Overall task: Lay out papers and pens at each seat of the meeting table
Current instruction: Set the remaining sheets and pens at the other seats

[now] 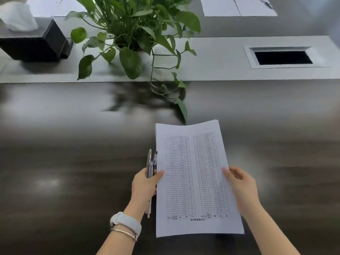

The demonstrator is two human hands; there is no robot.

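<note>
1. Paper (196, 179): white printed sheet, two tall columns of fine table rows, one line of heading text at the near end, printed upside down as seen from the head camera.
2. Long axis running near to far, far end tipped slightly right; far edge curling a little upward.
3. Held above the dark glossy table (73, 172), right of centre in the near part of the scene.
4. Left hand (145, 186): thumb pinching the sheet's left edge, remaining fingers curled round a bundle of pens (151, 166).
5. Pens: translucent grey barrels, dark clips, standing just left of the sheet and touching its edge, clip ends pointing far, one pale tip poking out below the palm toward the near side.
6. Right hand (241, 186): thumb on top of the sheet's right edge, fingers curled beneath, clamped on it.
7. Grey watch band (127, 222) and thin bracelet on the left wrist.
8. Farther off: leafy potted plant (132, 30), black tissue box (35, 43) at far left, more white sheets (239, 6) at the far right.
</note>
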